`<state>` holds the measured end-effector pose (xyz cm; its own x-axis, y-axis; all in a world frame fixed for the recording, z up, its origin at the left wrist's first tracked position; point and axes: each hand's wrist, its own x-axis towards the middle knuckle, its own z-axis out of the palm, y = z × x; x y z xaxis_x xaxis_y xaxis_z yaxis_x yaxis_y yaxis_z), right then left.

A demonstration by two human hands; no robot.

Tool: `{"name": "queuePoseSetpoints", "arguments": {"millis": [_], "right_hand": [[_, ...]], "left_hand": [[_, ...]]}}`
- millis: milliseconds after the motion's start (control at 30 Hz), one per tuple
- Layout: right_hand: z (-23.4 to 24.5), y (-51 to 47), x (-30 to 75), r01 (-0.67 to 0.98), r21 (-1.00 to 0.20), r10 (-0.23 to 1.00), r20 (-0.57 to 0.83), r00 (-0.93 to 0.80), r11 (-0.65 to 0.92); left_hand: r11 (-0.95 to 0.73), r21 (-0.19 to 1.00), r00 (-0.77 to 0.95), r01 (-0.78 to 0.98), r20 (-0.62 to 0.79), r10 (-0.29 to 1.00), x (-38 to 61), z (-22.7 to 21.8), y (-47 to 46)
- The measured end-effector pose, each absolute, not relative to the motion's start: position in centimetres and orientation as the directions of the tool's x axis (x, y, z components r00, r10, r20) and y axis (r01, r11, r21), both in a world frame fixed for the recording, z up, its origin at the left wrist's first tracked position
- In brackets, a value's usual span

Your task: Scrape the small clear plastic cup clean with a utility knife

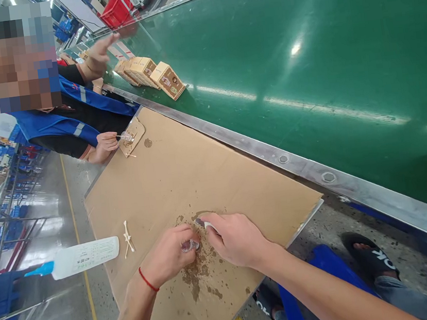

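Observation:
My left hand (172, 253), with a red string at the wrist, is closed around a small clear object (190, 245), mostly hidden by the fingers. Just to its right, my right hand (238, 237) pinches a small whitish piece with a dark grey tip (200, 222); its kind cannot be made out. Both hands are low over a cardboard sheet (182, 158) marked with brown wet stains (197, 279). Left of my hands lie several cotton swabs (128, 240) and a white bottle (85, 256) with a blue nozzle, labelled 401.
A green conveyor belt (263, 60) with a metal edge runs alongside. Small printed boxes (168, 81) stand on it near a co-worker in a blue vest. That person's hand (106, 143) holds a thin white stick over a cardboard piece (138, 133). A blue stool (293, 301) stands below.

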<state>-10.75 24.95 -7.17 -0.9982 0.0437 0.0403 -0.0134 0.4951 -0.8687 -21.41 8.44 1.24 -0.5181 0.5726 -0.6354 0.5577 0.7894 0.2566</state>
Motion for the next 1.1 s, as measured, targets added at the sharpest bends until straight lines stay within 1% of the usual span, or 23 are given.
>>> {"name": "queuePoseSetpoints", "arguments": {"millis": [300,467,633,900,1000,1100], "right_hand": [[-7.2,24.9,-10.7,-0.024,-0.864,0.049,0.056,-0.997,0.503],[-7.2,25.1,-10.7,-0.03,-0.866,0.046,0.062,-0.997,0.5],[-7.1,25.0,-10.6,-0.032,-0.866,0.05,0.067,-0.997,0.5],[-7.0,25.1,-10.8,-0.036,-0.868,0.041,0.064,-0.997,0.495],[-6.9,25.1,-10.8,-0.023,-0.866,0.047,0.054,-0.997,0.5],[-6.9,25.1,-10.8,-0.017,-0.864,0.048,0.048,-0.998,0.503]], "left_hand": [[0.748,0.331,-0.52,0.575,-0.559,0.646,-21.2,0.5,7.0],[0.748,0.332,-0.525,0.574,-0.552,0.648,-21.2,0.5,6.9],[0.774,0.31,-0.555,0.552,-0.556,0.619,-20.7,1.0,7.0],[0.766,0.368,-0.58,0.527,-0.503,0.641,-20.1,1.3,6.7],[0.776,0.352,-0.585,0.523,-0.514,0.628,-19.9,1.3,6.6],[0.784,0.305,-0.597,0.541,-0.518,0.613,-19.5,1.3,6.5]]}}
